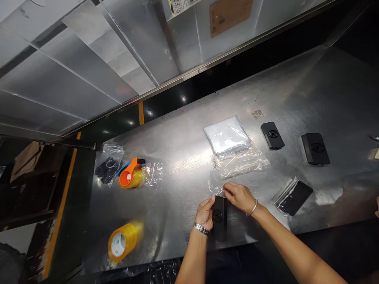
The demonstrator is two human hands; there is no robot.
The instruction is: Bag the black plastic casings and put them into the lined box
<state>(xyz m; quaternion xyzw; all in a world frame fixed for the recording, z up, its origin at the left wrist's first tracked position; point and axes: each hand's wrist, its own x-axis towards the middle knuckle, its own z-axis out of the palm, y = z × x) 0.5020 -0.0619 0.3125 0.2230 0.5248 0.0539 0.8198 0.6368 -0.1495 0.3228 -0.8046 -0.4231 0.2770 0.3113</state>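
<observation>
A black rectangular device with a round part on its face is held near the table's front edge. My left hand, with a metal watch at the wrist, is closed on its left side. At its upper right, my right hand, with a bangle, pinches a clear plastic bag that lies against the device's top end. How far the bag covers the device cannot be told. Just beyond is a stack of clear bags. Two more black devices lie to the right, and a bagged black item lies nearer.
On the metal table, an orange tape dispenser sits beside a bag of black parts. A yellow tape roll stands at the front left. A metal shelf spans the back. Part of a person's hand shows at the right edge.
</observation>
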